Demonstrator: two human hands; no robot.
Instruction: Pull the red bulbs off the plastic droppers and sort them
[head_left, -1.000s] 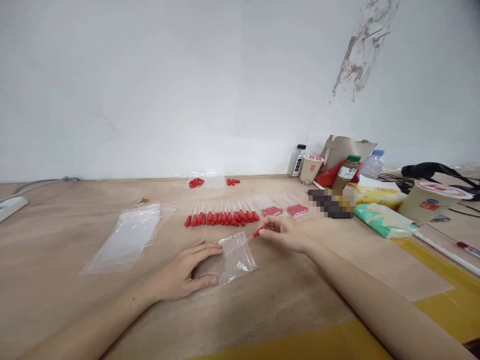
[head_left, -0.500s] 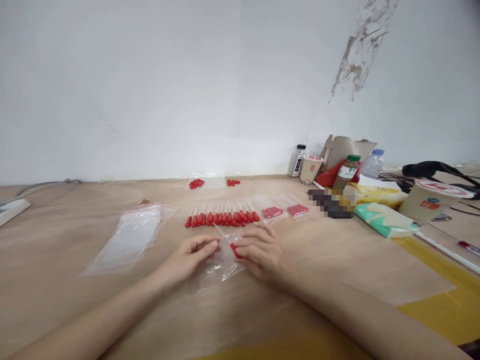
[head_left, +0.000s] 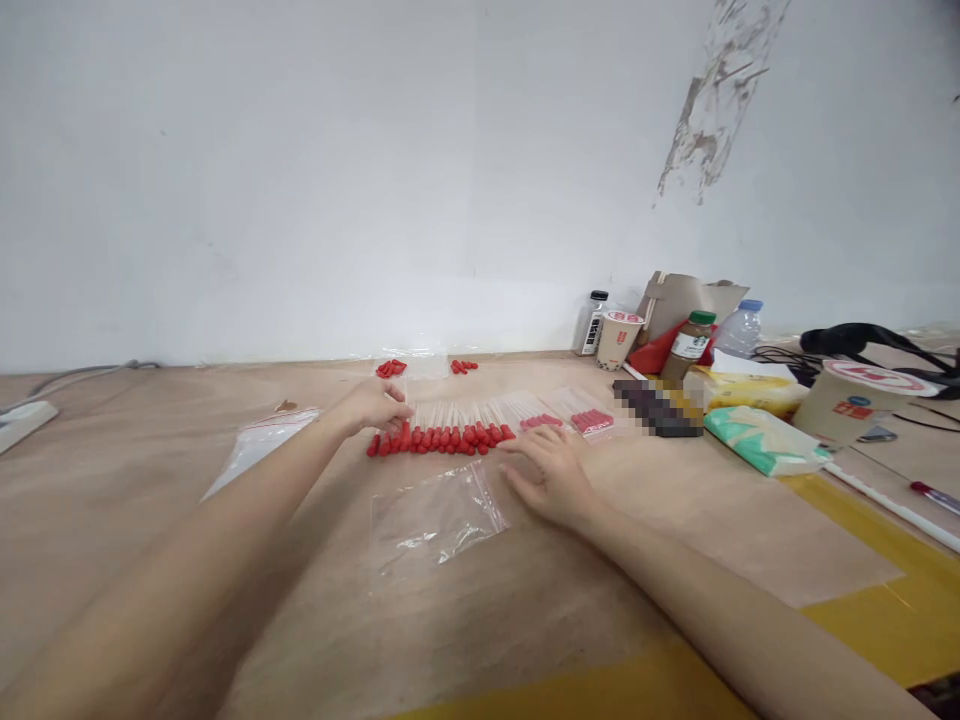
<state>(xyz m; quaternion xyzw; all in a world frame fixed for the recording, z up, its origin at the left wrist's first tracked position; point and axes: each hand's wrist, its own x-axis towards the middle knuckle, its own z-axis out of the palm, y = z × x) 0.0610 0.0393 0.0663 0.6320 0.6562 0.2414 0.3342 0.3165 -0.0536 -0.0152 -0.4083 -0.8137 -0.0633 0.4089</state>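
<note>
My left hand (head_left: 375, 408) is at the left end of a row of thin, pale, red-bulbed droppers (head_left: 450, 438). Thumb and fingers pinch one red-bulbed dropper (head_left: 406, 436), which stands nearly upright with its bulb down. At the row's right end is my right hand (head_left: 551, 475), fingers spread and holding nothing visible; its fingertips are close to the last bulbs. A clear zip bag (head_left: 439, 515) lies flat between the forearms, in front of the row. Two bags of red-bulbed droppers, a nearer one (head_left: 541, 420) and a farther one (head_left: 592, 422), lie right of the row.
Behind the row are loose red bulbs (head_left: 391, 369) on clear plastic, with a second small group (head_left: 464, 367). A stack of zip bags (head_left: 259, 445) is partly under my left forearm. Cups, bottles (head_left: 688, 347) and a tissue pack (head_left: 765, 440) crowd the right side.
Both hands have left the zip bag, which now lies flat alone. My left hand moved forward to the row's left end. My right hand moved slightly right and opened; no dropper shows there now.
</note>
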